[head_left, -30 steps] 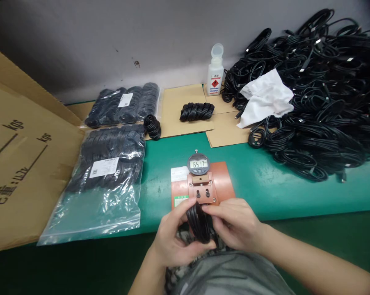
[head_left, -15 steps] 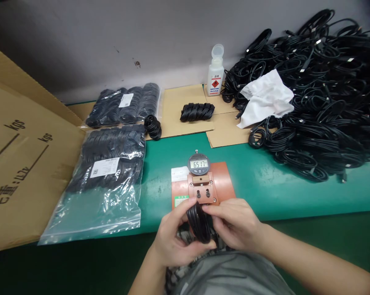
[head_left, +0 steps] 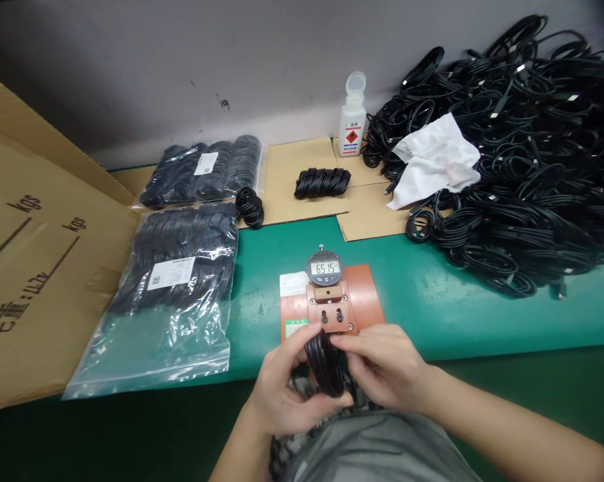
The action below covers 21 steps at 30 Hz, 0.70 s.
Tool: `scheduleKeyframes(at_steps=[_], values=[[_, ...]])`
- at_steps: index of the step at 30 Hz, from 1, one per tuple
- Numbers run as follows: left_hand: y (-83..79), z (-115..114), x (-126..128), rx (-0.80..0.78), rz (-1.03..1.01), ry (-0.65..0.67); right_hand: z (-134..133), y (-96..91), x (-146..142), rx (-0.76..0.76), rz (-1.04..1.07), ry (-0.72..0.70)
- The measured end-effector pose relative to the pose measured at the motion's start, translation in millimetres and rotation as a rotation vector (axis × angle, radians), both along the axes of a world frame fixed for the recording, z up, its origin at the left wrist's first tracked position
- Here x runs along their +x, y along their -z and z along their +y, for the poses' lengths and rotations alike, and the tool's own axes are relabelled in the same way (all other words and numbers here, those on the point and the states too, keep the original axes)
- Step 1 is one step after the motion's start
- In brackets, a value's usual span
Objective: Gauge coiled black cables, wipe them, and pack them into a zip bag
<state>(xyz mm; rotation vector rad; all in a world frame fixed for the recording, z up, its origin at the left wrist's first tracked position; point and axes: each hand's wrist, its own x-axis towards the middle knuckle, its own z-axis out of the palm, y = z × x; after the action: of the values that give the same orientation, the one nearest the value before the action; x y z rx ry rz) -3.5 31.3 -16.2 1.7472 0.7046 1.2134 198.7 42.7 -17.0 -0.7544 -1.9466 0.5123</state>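
Observation:
A coiled black cable [head_left: 324,365] is gripped between the thumb and fingers of my left hand [head_left: 284,385], at the table's front edge. My right hand [head_left: 385,365] is closed at the coil's upper right side, its fingertips at the near edge of the gauge fixture; the cable end they seem to pinch is hidden. Just beyond both hands sits the orange-brown gauge fixture [head_left: 365,294]. Its round digital dial gauge [head_left: 325,268] has a lit display that appears to read 6515, decimal point unclear.
Black coiled cables [head_left: 523,167] are heaped at the right, with a white cloth [head_left: 437,157] on them. An open-capped bottle [head_left: 352,127] stands behind. Bagged coils [head_left: 186,231] lie left beside a cardboard box [head_left: 45,254]. Bundled coils [head_left: 322,183] rest on cardboard [head_left: 286,161].
The gauge display has gone from about 6517 to about 6515. Both hands and the cable coil stay almost exactly where they were.

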Motion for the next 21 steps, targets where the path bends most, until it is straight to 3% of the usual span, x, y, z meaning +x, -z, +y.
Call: scheduleKeyframes(at_steps=[21], values=[[-0.2,-0.1,0.1,-0.010,0.005,-0.016,-0.6,-2.9,0.0,-0.014,0.004,0.013]])
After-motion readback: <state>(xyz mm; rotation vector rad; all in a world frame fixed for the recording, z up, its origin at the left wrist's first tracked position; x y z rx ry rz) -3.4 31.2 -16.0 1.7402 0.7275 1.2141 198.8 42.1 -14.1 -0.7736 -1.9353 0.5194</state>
